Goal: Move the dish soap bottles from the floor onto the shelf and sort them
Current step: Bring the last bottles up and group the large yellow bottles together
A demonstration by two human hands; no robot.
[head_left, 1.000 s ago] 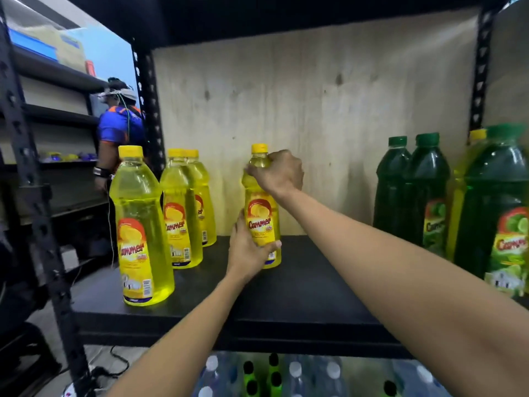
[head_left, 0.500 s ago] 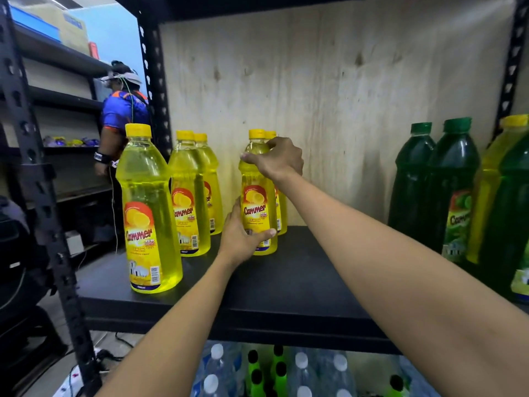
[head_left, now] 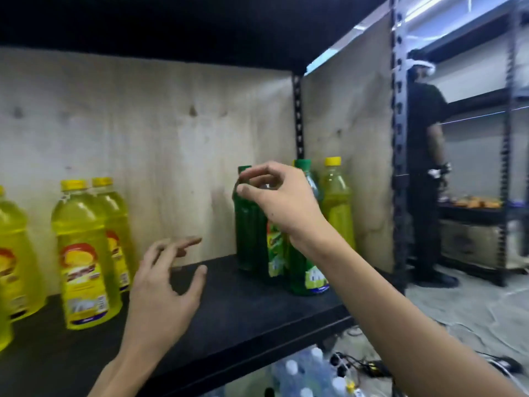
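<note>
Right hand [head_left: 282, 206]: raised in front of the necks of the green bottles [head_left: 249, 224]. Index finger [head_left: 262, 171] and thumb bend toward each other with a small gap between them, and the other fingers curl behind. The tips sit at the neck of the leftmost green bottle, but through the blur I cannot tell whether they grip it or only come close.
Left hand [head_left: 163, 293]: hovers above the shelf board [head_left: 243, 313], left of the green bottles. Its fingers are spread and loosely bent, with the thumb out to the right. It holds nothing and touches nothing.
Green bottles: a tight cluster at the far right of the shelf board. They stand upright, long axis vertical, green caps up. The labels that show face the near side.
Yellow-capped bottle [head_left: 336, 202]: upright, just right of the green cluster, beside the plywood side panel [head_left: 349, 116].
Yellow bottles [head_left: 86, 267]: upright on the left of the same board, caps up, red-and-yellow labels facing near, well apart from the green ones.
Shelf contents: yellow group on the left, green group on the right, bare board between them.
Below the shelf: clear bottles with white caps [head_left: 300, 373], packed together.
Far right: another person [head_left: 423, 167] in dark clothing stands at a separate rack.
</note>
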